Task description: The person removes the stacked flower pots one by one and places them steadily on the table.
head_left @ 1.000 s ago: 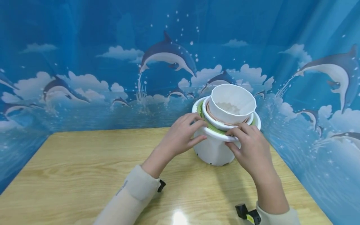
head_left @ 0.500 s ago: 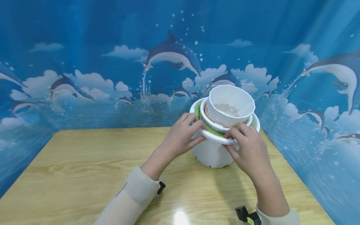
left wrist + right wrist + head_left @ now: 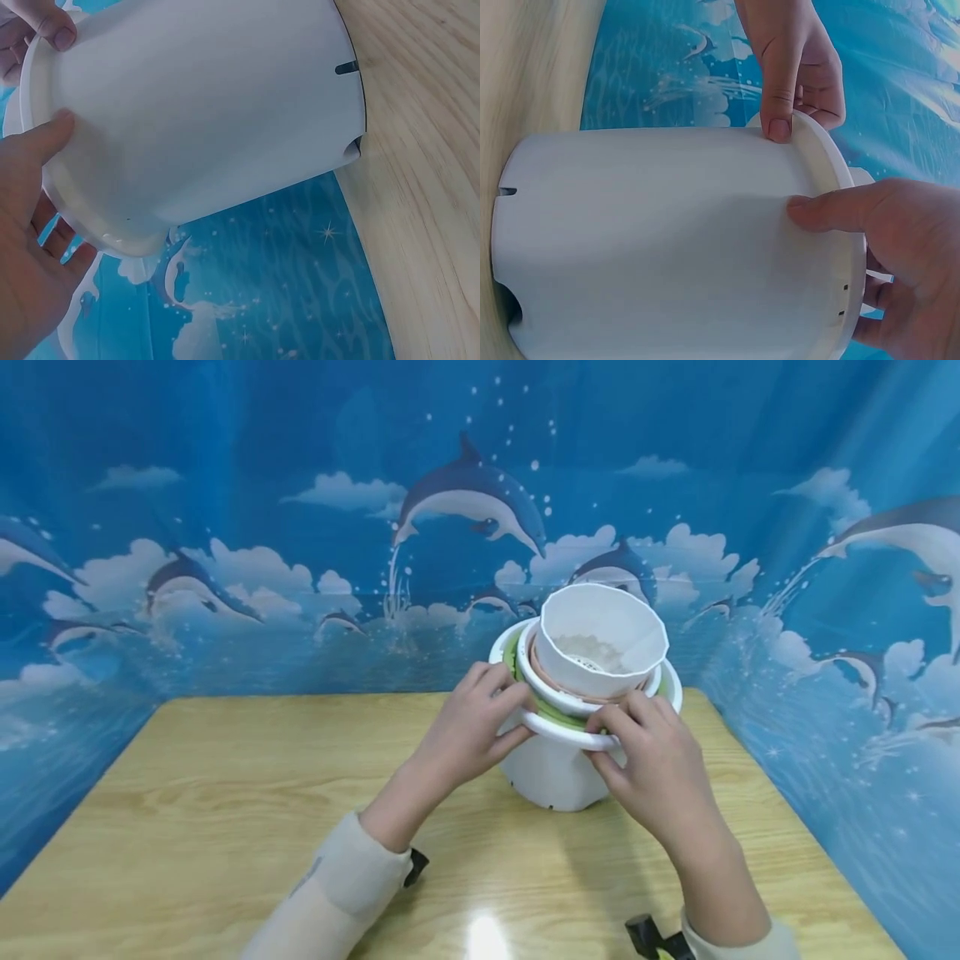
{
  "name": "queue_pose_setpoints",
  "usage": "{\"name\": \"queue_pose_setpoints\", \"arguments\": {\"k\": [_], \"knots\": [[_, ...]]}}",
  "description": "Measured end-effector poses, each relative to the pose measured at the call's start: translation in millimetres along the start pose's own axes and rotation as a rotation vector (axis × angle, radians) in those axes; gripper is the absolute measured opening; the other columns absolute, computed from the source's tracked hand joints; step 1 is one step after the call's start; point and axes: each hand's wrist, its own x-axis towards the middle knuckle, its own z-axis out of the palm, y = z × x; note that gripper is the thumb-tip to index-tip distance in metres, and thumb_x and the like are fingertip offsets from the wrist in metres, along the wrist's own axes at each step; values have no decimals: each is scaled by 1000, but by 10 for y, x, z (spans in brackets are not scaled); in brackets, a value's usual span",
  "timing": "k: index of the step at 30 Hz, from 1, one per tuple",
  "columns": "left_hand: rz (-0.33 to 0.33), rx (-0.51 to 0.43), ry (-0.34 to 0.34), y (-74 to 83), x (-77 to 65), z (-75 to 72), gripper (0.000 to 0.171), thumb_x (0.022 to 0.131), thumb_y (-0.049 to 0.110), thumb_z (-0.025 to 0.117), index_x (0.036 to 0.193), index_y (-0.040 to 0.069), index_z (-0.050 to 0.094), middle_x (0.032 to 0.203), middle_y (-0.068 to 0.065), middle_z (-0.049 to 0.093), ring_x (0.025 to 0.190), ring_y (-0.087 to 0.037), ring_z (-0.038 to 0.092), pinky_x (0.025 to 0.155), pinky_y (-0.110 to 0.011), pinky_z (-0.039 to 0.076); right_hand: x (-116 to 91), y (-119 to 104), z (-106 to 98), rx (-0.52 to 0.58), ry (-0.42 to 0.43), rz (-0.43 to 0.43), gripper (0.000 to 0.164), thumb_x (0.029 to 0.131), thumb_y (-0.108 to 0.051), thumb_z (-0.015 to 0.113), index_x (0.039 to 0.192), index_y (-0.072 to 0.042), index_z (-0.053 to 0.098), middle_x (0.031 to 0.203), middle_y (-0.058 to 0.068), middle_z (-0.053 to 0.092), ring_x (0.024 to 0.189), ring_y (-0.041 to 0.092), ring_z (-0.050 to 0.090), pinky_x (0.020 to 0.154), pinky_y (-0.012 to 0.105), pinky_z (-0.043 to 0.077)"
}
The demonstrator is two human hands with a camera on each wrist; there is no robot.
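Observation:
A large white plant pot (image 3: pixel 551 775) stands on the table with several smaller pots nested in it. From outside inward come a green pot (image 3: pixel 561 718), a white one (image 3: pixel 566 702), an orange one (image 3: pixel 551 681) and, on top, a faceted white pot (image 3: pixel 600 620) with holes in its bottom. My left hand (image 3: pixel 474 720) grips the large pot's rim at the near left; in the left wrist view its thumb (image 3: pixel 56 135) presses the outer wall below the rim. My right hand (image 3: pixel 654 758) pinches the rim at the near right, its thumb (image 3: pixel 825 210) also on the outer wall.
The wooden table (image 3: pixel 247 810) extends widely to the left of the pots. A blue curtain (image 3: pixel 322 577) with dolphins hangs close behind the table and along its right side. Black wrist devices (image 3: pixel 652 935) sit at both cuffs.
The whole nest of pots has shifted left and slightly nearer to me, with both hands on the rim. The head view has turned a little to the left.

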Motion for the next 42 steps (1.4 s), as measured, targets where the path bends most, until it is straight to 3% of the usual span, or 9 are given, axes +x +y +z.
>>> {"name": "queue_pose_setpoints", "arguments": {"k": [20, 27, 42], "knots": [[-55, 23, 37, 46, -378, -304, 20, 87, 28, 78, 94, 22, 60, 96, 5, 51, 97, -18, 45, 82, -34, 43, -7, -286, 66, 55, -2, -76, 31, 69, -12, 87, 89, -18, 65, 88, -3, 51, 81, 21, 47, 68, 39, 42], [-95, 34, 18, 75, -498, -475, 22, 84, 27, 81, 91, 22, 61, 92, 6, 50, 93, -20, 45, 78, -33, 41, 7, -417, 90, 83, 0, -118, 31, 70, -14, 87, 90, -18, 65, 88, -3, 51, 81, 21, 47, 69, 38, 42], [-59, 168, -78, 257, -683, -882, 27, 83, 26, 82, 86, 21, 55, 91, 7, 53, 82, -17, 42, 70, -30, 39, -28, -673, 103, 149, -34, -161, 25, 75, -13, 83, 90, -20, 64, 90, -3, 51, 81, 19, 45, 69, 36, 42]]}}
